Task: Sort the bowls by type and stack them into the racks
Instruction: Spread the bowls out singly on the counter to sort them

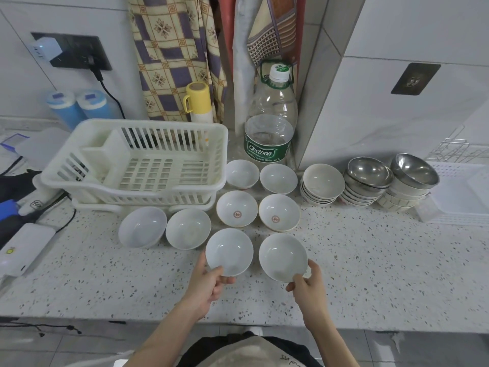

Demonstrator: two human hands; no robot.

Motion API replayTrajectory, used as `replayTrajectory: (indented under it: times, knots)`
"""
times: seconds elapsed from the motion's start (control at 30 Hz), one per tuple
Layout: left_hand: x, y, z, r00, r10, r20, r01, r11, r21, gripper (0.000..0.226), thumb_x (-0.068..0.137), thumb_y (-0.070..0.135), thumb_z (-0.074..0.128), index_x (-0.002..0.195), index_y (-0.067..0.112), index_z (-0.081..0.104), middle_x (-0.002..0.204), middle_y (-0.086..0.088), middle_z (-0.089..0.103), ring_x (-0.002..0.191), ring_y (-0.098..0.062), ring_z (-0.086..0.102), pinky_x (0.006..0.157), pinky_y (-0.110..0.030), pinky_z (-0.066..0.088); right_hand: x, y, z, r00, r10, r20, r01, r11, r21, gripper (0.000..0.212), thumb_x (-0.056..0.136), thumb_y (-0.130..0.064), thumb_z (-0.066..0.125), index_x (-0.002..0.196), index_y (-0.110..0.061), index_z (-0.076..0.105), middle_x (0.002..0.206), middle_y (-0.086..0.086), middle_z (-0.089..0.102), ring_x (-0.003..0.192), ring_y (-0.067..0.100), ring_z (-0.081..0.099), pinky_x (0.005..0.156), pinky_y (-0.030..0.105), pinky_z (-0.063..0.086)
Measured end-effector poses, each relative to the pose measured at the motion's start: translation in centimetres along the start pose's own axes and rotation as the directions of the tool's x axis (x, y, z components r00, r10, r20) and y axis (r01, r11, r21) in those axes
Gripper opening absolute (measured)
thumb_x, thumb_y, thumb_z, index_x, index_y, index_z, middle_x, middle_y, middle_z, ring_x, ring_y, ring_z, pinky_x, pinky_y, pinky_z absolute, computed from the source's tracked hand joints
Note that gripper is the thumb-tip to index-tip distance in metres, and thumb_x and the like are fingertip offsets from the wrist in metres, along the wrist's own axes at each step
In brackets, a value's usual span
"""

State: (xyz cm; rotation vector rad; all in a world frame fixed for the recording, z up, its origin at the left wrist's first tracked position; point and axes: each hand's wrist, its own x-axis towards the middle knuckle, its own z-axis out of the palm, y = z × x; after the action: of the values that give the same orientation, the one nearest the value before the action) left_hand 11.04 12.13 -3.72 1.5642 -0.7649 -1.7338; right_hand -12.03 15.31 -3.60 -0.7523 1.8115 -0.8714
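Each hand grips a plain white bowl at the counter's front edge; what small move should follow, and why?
Probably nest one into the other: set the left hand's plain white bowl inside the right hand's matching white bowl. Both look the same type, and the white plastic slatted dish rack behind holds no bowls yet.

On the speckled tabletop (370, 260), the left hand (209, 284) grips the near rim of one white bowl (229, 251) and the right hand (309, 284) another (282, 256). Six more bowls sit beyond, beside an empty white rack (137, 165). Stacked bowls (321, 185) stand far right.
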Motion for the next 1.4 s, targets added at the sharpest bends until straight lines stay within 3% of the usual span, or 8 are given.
replayTrajectory:
  times: [0.17,0.4,0.7,0.93,1.17,1.3,1.4]
  knots:
    - [0.1,-0.2,0.1,1.000,-0.002,-0.015,0.002,1.000,0.000,0.057,0.098,-0.001,0.046,0.134,0.043,0.038,0.113,-0.029,0.063,0.052,-0.010,0.065,0.033,-0.016,0.023,0.1,0.1,0.2,1.000,-0.003,-0.004,0.003,1.000,-0.021,0.053,0.093,-0.009,0.045,0.141,-0.026,0.034,0.068,0.008,0.070,0.065,0.017,0.059,0.055,0.031,0.046]
    - [0.1,0.2,0.3,1.000,0.002,0.002,-0.002,1.000,0.028,0.054,0.100,0.000,0.045,0.136,0.039,0.037,0.114,-0.032,0.062,0.041,-0.007,0.058,0.032,-0.015,0.025,-0.2,-0.1,0.7,1.000,-0.004,-0.019,0.004,1.000,0.000,0.053,0.094,-0.009,0.044,0.145,-0.021,0.032,0.070,0.008,0.070,0.083,0.023,0.066,0.062,0.033,0.047]
    - [0.4,0.1,0.2,1.000,-0.015,0.003,0.015,0.999,0.039,0.055,0.100,0.001,0.046,0.141,0.037,0.036,0.112,-0.029,0.064,0.045,-0.008,0.061,0.032,-0.016,0.025,-0.4,-0.6,1.0,0.999,-0.005,-0.039,0.004,1.000,-0.006,0.053,0.095,-0.008,0.043,0.145,-0.020,0.032,0.069,0.009,0.070,0.075,0.016,0.064,0.058,0.030,0.043]
    - [0.7,-0.2,-0.3,0.999,-0.037,0.012,0.037,0.998,0.049,0.049,0.101,0.009,0.047,0.132,0.046,0.038,0.083,-0.024,0.074,0.036,-0.008,0.039,0.035,-0.018,0.024,-0.3,-0.7,1.2,0.998,0.000,-0.064,0.000,1.000,-0.001,0.052,0.095,-0.007,0.043,0.144,-0.021,0.035,0.071,0.012,0.070,0.072,0.015,0.063,0.059,0.029,0.042]
    - [1.1,-0.3,-0.3,0.999,-0.045,0.014,0.043,0.996,0.074,0.047,0.101,0.011,0.046,0.134,0.043,0.034,0.083,-0.021,0.075,0.039,-0.010,0.032,0.037,-0.020,0.024,0.0,-0.6,1.3,0.997,0.029,-0.078,-0.028,0.999,0.019,0.052,0.093,-0.009,0.046,0.142,-0.024,0.036,0.074,0.014,0.070,0.075,0.018,0.064,0.060,0.031,0.044]
    - [1.0,-0.6,0.1,0.998,-0.047,0.034,0.045,0.997,0.068,0.050,0.103,0.015,0.045,0.137,0.046,0.027,0.086,-0.017,0.077,0.041,-0.011,0.035,0.036,-0.020,0.027,-0.1,-0.5,1.5,0.996,0.030,-0.081,-0.027,0.999,0.032,0.051,0.093,-0.014,0.051,0.142,-0.024,0.036,0.073,0.012,0.070,0.066,0.015,0.060,0.058,0.030,0.044]
    - [0.8,-0.7,0.4,0.997,-0.054,0.059,0.052,0.998,0.029,0.050,0.103,0.020,0.047,0.138,0.049,0.025,0.089,-0.016,0.077,0.042,-0.012,0.041,0.035,-0.020,0.028,-0.2,-0.5,1.9,0.996,0.035,-0.084,-0.032,0.999,0.043,0.054,0.091,-0.016,0.055,0.141,-0.025,0.035,0.069,0.010,0.070,0.070,0.018,0.062,0.057,0.032,0.045]
